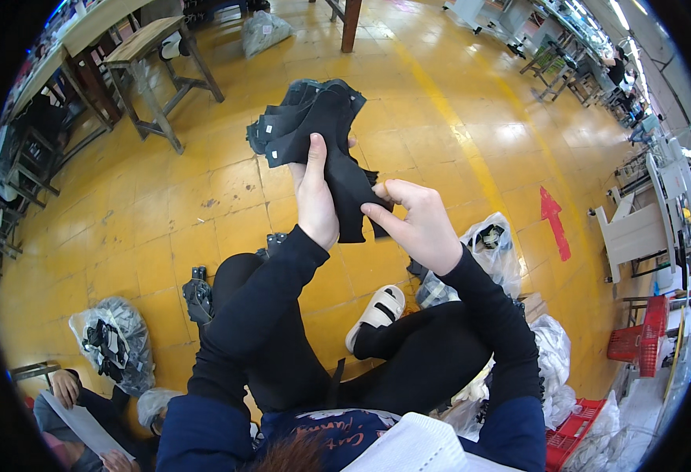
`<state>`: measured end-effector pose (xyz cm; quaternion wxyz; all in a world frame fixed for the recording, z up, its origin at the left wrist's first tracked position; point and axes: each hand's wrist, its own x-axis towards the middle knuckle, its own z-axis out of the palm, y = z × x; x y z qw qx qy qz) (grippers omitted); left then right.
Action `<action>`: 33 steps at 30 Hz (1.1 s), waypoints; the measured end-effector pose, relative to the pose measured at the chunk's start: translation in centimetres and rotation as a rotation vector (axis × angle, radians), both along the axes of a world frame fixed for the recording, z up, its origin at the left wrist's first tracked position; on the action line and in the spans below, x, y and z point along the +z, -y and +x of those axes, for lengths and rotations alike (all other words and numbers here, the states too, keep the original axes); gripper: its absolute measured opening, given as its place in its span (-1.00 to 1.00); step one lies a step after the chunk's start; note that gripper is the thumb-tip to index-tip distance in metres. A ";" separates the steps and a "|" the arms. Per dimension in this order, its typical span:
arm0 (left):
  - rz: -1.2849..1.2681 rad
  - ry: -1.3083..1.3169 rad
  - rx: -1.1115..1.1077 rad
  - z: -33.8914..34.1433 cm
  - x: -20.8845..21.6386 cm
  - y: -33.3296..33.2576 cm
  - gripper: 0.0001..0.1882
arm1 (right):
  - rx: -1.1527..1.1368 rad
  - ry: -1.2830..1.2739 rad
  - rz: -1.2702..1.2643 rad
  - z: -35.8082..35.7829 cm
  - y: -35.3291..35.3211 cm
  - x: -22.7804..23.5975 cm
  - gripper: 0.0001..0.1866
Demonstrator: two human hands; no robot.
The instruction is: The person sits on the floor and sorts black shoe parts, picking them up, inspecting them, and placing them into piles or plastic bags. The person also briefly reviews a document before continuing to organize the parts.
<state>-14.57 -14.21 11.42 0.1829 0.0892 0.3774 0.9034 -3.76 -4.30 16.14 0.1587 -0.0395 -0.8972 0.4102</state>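
A fanned stack of black cut fabric pieces (336, 161), with small white tags along its left edge, is held up in front of me over the floor. My left hand (316, 200) is closed round the stack's middle, thumb on top and fingertips showing at the far side. At the lower right edge of the stack, my right hand (422, 220) pinches a piece between thumb and fingers. Part of the stack's underside is hidden.
Bags of dark pieces stand on the floor at left (137, 346) and right (503, 271). Near my left knee lies a dark bundle (197, 295). A wooden stool (145, 39) stands far left, red baskets (640, 338) at right. A seated person holds a paper (86, 425) at lower left.
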 end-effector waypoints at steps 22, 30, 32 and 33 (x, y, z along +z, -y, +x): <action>0.031 -0.146 0.034 0.6 1.2 1.1 -0.64 | 0.008 0.135 -0.223 -0.6 2.6 -1.7 -0.66; 0.021 -0.068 -0.043 0.6 0.4 0.9 -0.62 | 0.037 0.120 -0.008 -0.3 1.8 -1.5 -0.62; 0.042 -0.075 -0.040 0.7 0.3 0.9 -0.63 | -0.002 0.031 0.100 -0.3 2.0 -1.5 -0.62; 0.022 -0.090 -0.067 0.9 0.3 0.9 -0.66 | -0.028 0.004 0.155 -0.3 2.1 -1.5 -0.61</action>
